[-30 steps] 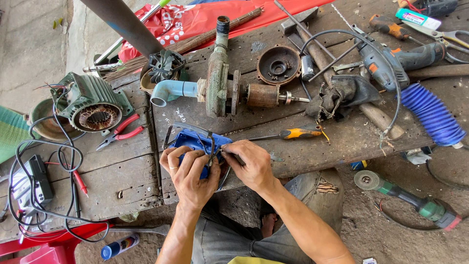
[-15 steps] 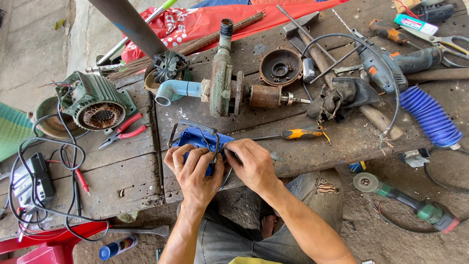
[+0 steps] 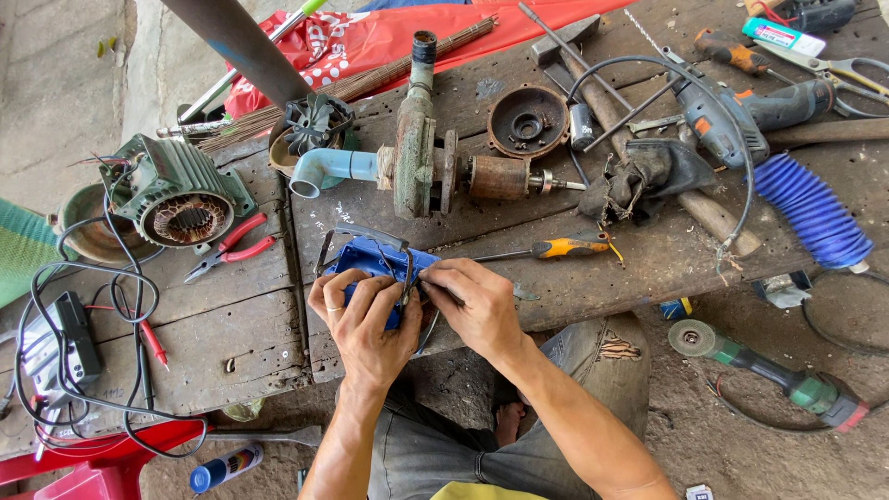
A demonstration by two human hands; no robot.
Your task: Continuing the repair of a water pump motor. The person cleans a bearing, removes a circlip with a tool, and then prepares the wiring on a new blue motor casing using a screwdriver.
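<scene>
My left hand (image 3: 366,319) wraps around a small blue box-shaped part (image 3: 363,260) at the near edge of a worn wooden workbench (image 3: 241,315). Dark wires loop over the part. My right hand (image 3: 477,306) pinches a thin dark tool or wire end against the part's right side, right beside my left fingers. A yellow-handled screwdriver (image 3: 556,248) lies just beyond my right hand. A pump body with a rusty rotor (image 3: 435,167) lies further back.
A green motor stator (image 3: 176,194), red-handled pliers (image 3: 231,248) and a multimeter with leads (image 3: 69,347) are at the left. A round end cover (image 3: 528,120), drill (image 3: 732,116), blue ribbed hose (image 3: 815,213) and scissors (image 3: 847,72) are at the right. An angle grinder (image 3: 759,366) lies on the ground.
Both hands stay on the blue part with only slight finger shifts. The view has drifted a little.
</scene>
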